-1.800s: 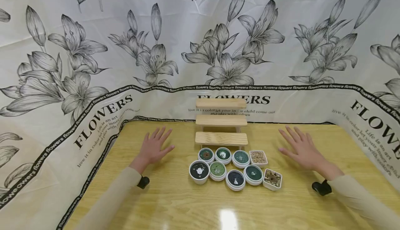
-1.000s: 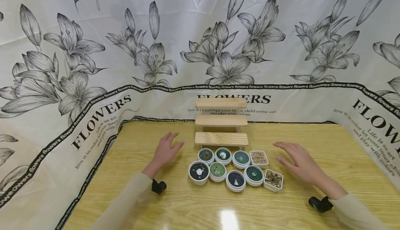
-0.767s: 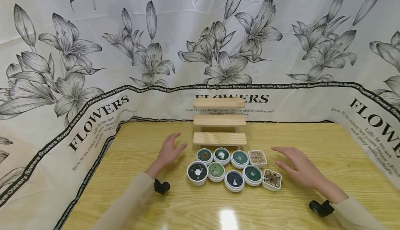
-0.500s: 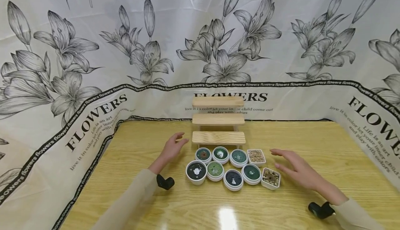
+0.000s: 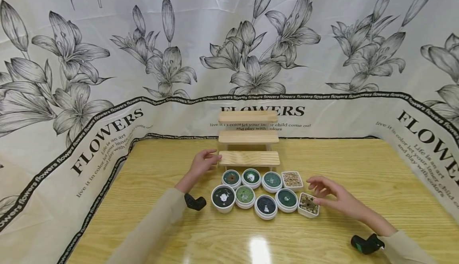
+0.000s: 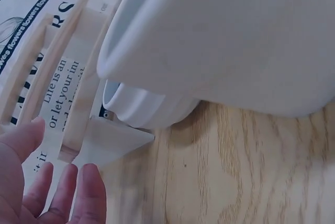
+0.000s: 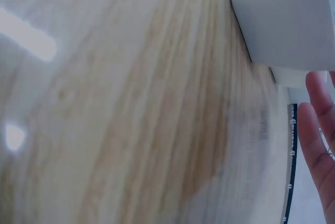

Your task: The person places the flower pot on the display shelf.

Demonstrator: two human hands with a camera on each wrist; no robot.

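Observation:
My left hand (image 5: 203, 163) is at the left end of the lowest board (image 5: 249, 158) of a three-step wooden display stand. In the left wrist view, its loosely bent thumb and fingers (image 6: 91, 192) lie around the board's end (image 6: 70, 148), and nothing is gripped; contact is unclear. My right hand (image 5: 335, 198) hovers beside a square white pot of mixed pebbles (image 5: 308, 205). Its fingers are relaxed and hold nothing. Its thumb overlaps the pot's right rim in the head view; touch cannot be told. Fingers (image 7: 314, 145) show near a white pot (image 7: 288, 20) in the right wrist view.
Before the stand are several round white pots of dark or green filling, such as the larger black-filled pot (image 5: 223, 198) and a light-green one (image 5: 245, 194). A square pot of tan gravel (image 5: 292, 179) stands at right. A flower-print cloth (image 5: 179, 116) hangs behind the wooden table (image 5: 143, 200).
My left hand has moved right, up to the stand's lowest board. My right hand has come left and lower to the pebble pot, its spread fingers now bent. The pots stay in place.

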